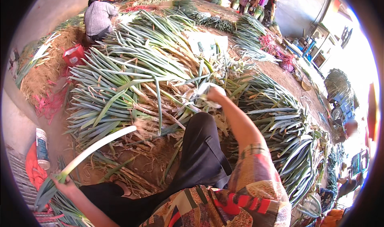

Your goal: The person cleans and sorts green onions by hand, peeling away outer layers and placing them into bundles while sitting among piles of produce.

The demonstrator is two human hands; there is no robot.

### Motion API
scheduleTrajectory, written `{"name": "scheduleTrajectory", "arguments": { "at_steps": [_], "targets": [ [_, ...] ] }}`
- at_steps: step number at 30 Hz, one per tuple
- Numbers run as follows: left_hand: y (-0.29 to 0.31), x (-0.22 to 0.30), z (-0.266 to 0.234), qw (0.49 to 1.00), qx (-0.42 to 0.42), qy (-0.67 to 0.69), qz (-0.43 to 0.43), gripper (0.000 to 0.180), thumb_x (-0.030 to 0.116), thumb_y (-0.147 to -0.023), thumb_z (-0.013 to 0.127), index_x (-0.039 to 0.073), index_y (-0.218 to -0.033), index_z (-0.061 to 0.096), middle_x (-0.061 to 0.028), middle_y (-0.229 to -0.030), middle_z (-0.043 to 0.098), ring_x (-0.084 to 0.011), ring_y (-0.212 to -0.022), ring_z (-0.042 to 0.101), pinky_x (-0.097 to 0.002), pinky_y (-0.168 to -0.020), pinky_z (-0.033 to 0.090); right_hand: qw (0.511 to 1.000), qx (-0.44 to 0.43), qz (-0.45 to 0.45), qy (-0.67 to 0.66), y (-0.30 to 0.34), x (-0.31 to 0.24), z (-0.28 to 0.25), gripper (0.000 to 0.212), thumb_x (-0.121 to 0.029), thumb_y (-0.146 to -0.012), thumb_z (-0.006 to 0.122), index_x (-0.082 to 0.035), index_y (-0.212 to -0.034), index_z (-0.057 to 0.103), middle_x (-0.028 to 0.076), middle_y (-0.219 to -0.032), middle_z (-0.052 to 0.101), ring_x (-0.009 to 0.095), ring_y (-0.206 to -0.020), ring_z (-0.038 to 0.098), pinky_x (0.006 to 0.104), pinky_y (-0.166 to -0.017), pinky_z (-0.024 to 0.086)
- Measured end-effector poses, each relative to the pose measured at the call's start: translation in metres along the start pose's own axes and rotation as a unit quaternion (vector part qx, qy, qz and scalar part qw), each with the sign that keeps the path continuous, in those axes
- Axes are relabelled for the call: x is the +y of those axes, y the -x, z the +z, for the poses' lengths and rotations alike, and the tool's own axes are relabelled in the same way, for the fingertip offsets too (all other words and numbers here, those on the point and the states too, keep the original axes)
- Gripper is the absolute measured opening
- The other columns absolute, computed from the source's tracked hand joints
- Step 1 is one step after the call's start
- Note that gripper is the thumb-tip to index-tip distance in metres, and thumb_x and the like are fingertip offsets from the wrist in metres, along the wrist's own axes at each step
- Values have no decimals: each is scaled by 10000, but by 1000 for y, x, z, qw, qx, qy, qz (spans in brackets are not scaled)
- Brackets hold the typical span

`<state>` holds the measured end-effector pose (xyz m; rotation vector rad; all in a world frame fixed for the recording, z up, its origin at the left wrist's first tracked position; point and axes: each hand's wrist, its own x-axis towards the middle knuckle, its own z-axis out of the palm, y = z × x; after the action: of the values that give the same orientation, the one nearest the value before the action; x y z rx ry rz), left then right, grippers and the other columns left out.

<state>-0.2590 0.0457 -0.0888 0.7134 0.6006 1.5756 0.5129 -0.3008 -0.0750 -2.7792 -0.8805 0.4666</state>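
At the lower left, my left hand (64,185) is closed around a long green onion (98,145) near where its white stalk turns to green leaves. The stalk points up and to the right, with its pale end apart from the pile. My right hand (216,94) is closed above my knee, with a whitish strip (205,87) at its fingers. Whether this is peeled onion skin or cloth is hard to tell. Just beyond lies a broad heap of green onions (132,71), leaves mostly to the left. Roots and dry stalks (150,141) show at its near edge.
More green onions (284,127) lie to my right. A white bottle (42,149) stands by orange cloth (34,167) at the left. Beyond it are pink ties (52,103) and a red bag (74,55). One person (99,17) sits far left; others (254,3) stand at the back.
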Motion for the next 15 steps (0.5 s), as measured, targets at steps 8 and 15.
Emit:
{"name": "scheduleTrajectory", "arguments": {
  "at_steps": [8,15],
  "targets": [
    [31,-56,96,994,102,20,-17,280,281,-865,558,30,-987,535,-53,-927,595,-195,-883,579,-310,-791,460,983,49,-171,-44,94,-122,-3,584,-444,-779,595,-13,-1159,490,150,-1214,495,266,-1131,459,364,-943,375],
    [58,-64,140,968,-97,81,-218,272,271,-840,588,41,-965,512,-17,-841,526,-161,-770,501,-278,-712,465,855,-174,-489,9,198,-259,41,379,-314,-769,641,-143,-1091,538,65,-815,604,209,-726,592,325,-647,511]
  ]
}}
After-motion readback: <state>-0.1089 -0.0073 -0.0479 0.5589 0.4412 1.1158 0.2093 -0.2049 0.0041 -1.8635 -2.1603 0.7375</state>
